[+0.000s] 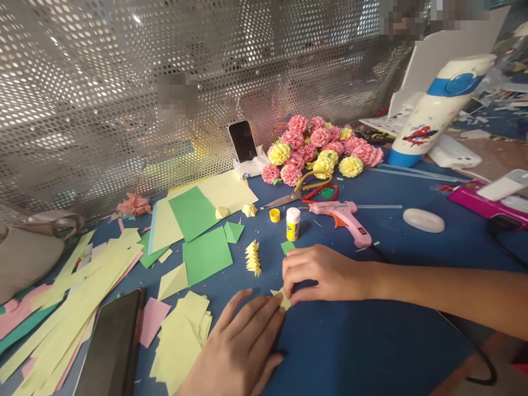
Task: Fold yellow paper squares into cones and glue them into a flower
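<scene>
A small piece of pale yellow paper (pixel 285 301) lies on the blue table between my hands, partly hidden by fingers. My left hand (pixel 243 333) rests flat, its fingers stretched out and their tips on the paper's left side. Bent over the right side, my right hand (pixel 319 273) grips the paper's edge between fingertips and thumb. Just beyond them sit a pleated yellow paper strip (pixel 253 258) and a green paper scrap (pixel 287 247). A glue bottle (pixel 292 224) stands uncapped, with its yellow cap (pixel 274 215) beside it.
Beyond lie scissors (pixel 292 197), a pink glue gun (pixel 344 214) and pink and yellow paper flowers (pixel 317 146). Green sheets (pixel 207 257), stacked yellow squares (pixel 181 341), paper strips (pixel 82 308) and a dark phone-like slab (pixel 109 346) are left. A bottle (pixel 437 113) stands back right.
</scene>
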The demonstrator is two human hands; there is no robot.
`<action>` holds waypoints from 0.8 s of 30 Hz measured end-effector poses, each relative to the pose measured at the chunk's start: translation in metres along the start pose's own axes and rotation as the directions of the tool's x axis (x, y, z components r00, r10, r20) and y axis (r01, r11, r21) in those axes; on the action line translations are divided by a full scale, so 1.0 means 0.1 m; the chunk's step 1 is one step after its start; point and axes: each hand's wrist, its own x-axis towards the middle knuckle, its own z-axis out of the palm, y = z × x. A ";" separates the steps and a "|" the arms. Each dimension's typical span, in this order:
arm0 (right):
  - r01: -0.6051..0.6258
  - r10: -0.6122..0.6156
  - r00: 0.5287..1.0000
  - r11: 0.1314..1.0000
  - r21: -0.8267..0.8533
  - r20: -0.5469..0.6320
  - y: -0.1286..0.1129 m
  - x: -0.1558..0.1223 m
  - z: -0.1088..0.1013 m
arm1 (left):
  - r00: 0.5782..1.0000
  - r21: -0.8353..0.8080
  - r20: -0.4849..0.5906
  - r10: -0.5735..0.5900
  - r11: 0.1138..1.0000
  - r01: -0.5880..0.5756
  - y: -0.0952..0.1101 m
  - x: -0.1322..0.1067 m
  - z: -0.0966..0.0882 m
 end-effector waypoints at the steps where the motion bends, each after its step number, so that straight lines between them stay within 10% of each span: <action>1: 0.001 -0.001 1.000 1.000 0.003 0.008 0.00 0.00 -0.01 | 1.000 0.001 -0.012 0.000 1.000 0.000 0.00 0.01 -0.01; 12: -0.117 0.110 0.992 0.983 0.143 0.059 0.02 0.02 -0.05 | 0.997 0.013 0.074 0.011 1.000 -0.012 0.00 0.14 -0.22; 24: -0.180 0.186 0.982 0.966 -0.184 0.016 -0.16 0.05 0.09 | 0.999 0.022 0.048 0.008 1.000 -0.009 0.00 0.11 -0.14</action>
